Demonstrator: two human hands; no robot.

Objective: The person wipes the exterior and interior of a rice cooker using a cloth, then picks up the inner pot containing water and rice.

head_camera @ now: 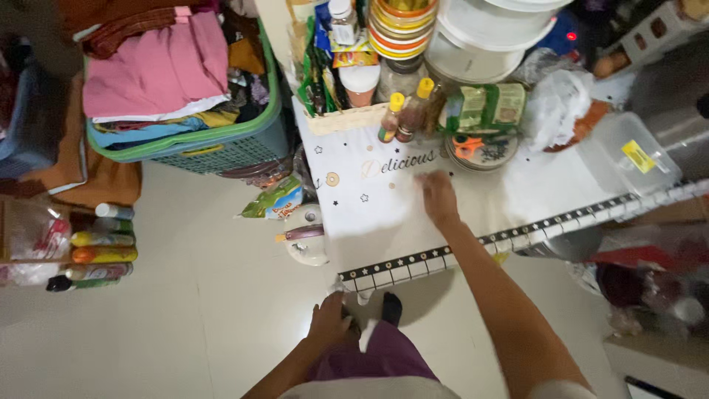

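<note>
The white tablecloth with its black-and-white checked edge is covering the small table and is the largest thing in the work. The laundry basket, heaped with folded clothes, is standing on the floor just left of the tablecloth. Stacked white tubs are sitting at the far edge of the tablecloth, a clear plastic box at its right end, and small bottles with yellow caps near its middle back.

The right hand is lying open and flat on the tablecloth, palm down, grasping nothing. The left hand is hanging below the tablecloth's front edge by the knee; it is blurred, so I cannot tell how it is closed.

Smoothing is probably going best with the palm pressing lightly and sweeping toward the bare front, staying clear of the bottles behind.
</note>
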